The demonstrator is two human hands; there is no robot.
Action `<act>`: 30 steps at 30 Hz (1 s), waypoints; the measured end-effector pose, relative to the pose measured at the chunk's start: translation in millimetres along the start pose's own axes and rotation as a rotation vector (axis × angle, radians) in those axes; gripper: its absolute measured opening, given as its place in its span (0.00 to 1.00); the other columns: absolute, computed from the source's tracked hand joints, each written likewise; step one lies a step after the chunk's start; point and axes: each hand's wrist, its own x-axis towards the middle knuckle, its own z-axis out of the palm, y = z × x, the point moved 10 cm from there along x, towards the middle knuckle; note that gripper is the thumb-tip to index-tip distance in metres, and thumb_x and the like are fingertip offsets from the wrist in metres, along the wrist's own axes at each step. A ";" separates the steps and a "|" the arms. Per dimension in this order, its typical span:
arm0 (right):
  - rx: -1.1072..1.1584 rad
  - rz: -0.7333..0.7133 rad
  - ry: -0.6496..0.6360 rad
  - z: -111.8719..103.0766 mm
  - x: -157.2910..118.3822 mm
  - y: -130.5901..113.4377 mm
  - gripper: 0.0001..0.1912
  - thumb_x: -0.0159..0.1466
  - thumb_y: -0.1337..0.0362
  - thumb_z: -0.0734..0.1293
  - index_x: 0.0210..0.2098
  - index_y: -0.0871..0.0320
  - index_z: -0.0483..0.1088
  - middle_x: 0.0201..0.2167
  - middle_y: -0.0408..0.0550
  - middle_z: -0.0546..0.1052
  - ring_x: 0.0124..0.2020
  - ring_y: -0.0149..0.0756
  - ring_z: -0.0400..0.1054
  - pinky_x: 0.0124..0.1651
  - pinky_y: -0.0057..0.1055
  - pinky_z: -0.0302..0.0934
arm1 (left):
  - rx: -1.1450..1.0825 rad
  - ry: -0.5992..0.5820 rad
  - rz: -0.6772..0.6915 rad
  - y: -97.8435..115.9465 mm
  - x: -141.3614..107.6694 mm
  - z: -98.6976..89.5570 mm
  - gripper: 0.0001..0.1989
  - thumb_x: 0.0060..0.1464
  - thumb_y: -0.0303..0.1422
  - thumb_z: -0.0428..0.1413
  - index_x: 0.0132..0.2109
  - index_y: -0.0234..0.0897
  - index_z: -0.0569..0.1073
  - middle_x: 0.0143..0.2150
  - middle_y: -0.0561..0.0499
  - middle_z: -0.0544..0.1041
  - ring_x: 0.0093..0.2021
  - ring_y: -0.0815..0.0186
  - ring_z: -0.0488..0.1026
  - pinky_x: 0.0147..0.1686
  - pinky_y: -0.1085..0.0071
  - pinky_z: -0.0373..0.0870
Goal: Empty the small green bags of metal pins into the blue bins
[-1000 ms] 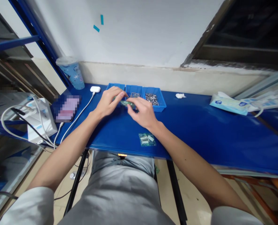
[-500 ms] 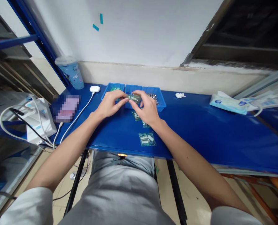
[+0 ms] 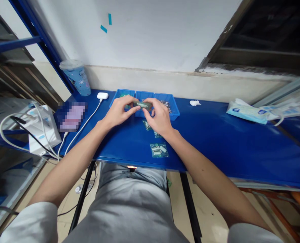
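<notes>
A small clear greenish bag (image 3: 143,105) with pale parts inside is stretched between both hands, in front of the blue bins. My left hand (image 3: 121,109) pinches its left end between thumb and fingers. At the right end, my right hand (image 3: 158,114) grips it the same way. One filled bag (image 3: 159,150) lies flat near the table's front edge. Two more bags, one of them here (image 3: 147,125), lie partly under my right hand. Metal pieces show in the right bin (image 3: 174,109); greenish bags are in the left bin (image 3: 118,94). My hands partly hide the middle bin (image 3: 144,96).
On the blue table (image 3: 203,141), a cup (image 3: 78,79), a white charger (image 3: 102,96), a phone-like blurred object (image 3: 72,116) and a power strip (image 3: 45,131) stand left. Crumpled tissue (image 3: 195,103) and a tissue pack (image 3: 247,112) lie right.
The bag between my hands looks flatter and more tautly stretched, tilted differently. Both hands have stayed almost in place.
</notes>
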 end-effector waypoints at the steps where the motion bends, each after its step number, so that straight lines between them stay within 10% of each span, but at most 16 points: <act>1: -0.001 -0.001 -0.009 0.7 0.1 -0.5 0.10 0.70 0.67 0.65 0.51 0.53 0.70 0.46 0.50 0.81 0.42 0.41 0.76 0.49 0.40 0.71 | 0.003 -0.003 -0.004 -0.4 0.0 0.2 0.22 0.69 0.52 0.56 0.48 0.37 0.80 0.40 0.47 0.82 0.38 0.64 0.77 0.42 0.69 0.72; 30: -0.034 0.030 -0.001 -1.9 3.3 4.0 0.04 0.68 0.65 0.66 0.43 0.53 0.71 0.34 0.46 0.76 0.37 0.40 0.72 0.42 0.37 0.66 | 0.003 0.031 -0.011 -1.3 0.1 -2.7 0.22 0.69 0.52 0.55 0.45 0.37 0.79 0.40 0.47 0.82 0.37 0.64 0.77 0.41 0.68 0.72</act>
